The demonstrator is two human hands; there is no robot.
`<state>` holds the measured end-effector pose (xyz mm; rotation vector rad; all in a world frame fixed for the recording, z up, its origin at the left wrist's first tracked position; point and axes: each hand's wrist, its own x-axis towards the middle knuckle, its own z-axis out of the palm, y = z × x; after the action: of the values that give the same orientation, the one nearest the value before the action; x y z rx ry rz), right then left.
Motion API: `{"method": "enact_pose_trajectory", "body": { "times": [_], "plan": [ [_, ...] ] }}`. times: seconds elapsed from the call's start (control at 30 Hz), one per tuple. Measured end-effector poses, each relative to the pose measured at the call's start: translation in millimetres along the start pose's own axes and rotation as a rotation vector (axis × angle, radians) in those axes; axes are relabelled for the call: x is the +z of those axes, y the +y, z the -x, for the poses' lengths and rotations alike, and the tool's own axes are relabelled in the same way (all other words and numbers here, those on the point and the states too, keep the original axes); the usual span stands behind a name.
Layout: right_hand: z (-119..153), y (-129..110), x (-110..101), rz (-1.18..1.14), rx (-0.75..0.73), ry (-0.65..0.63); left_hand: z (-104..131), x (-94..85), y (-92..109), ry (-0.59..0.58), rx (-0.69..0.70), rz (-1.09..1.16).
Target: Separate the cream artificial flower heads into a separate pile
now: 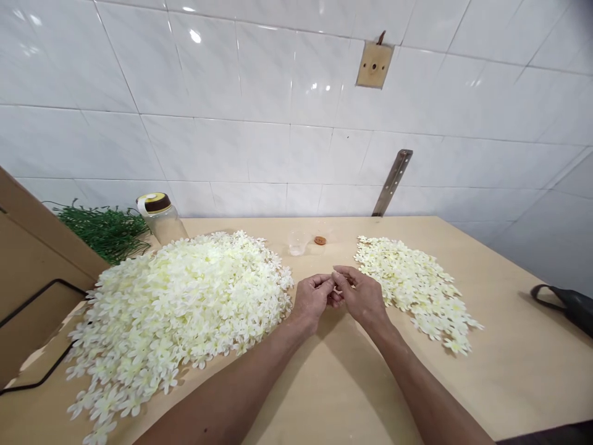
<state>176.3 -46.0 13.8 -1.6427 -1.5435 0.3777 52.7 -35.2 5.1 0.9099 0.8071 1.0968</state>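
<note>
My left hand (313, 299) and my right hand (364, 295) meet above the middle of the table, fingertips pinched together. Whatever lies between the fingers is too small or hidden to make out. A large heap of cream-white artificial flowers (199, 296) spreads to the left of my hands. On the right lies a smaller, flatter pile of similar blossoms (407, 275). Just beyond my hands stand a small clear cup (296, 243) and a little orange-brown object (320, 240).
At the back left are a clear bottle with a brown and yellow lid (163, 219) and green artificial stems (104, 232). A cardboard box (41, 290) borders the left side. A black strapped object (572, 307) lies at the right edge. A tiled wall (259, 148) closes off the back.
</note>
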Motion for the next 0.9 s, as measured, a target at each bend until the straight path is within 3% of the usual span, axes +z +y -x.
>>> {"method": "enact_pose_trajectory", "body": {
  "times": [0.23, 0.37, 0.53, 0.63, 0.9],
  "plan": [
    [-6, 4, -11, 0.011, -0.004, 0.013, 1, 0.9, -2, 0.066, 0.115, -0.29],
    [-10, 11, -21, -0.043, 0.002, 0.053, -3, -2.6, -6, 0.142, 0.119, -0.247],
    [-13, 22, -17, -0.426, 0.099, -0.107, -9, -6.5, -7, 0.174, 0.132, -0.194],
    [-15, 26, -13, -0.554, 0.148, -0.137, -10, -7.3, -6, 0.185, 0.127, -0.185],
    [-16, 17, -27, -0.471, 0.114, -0.13, -9, -8.2, -5, 0.189, 0.121, -0.18]
  ]
}}
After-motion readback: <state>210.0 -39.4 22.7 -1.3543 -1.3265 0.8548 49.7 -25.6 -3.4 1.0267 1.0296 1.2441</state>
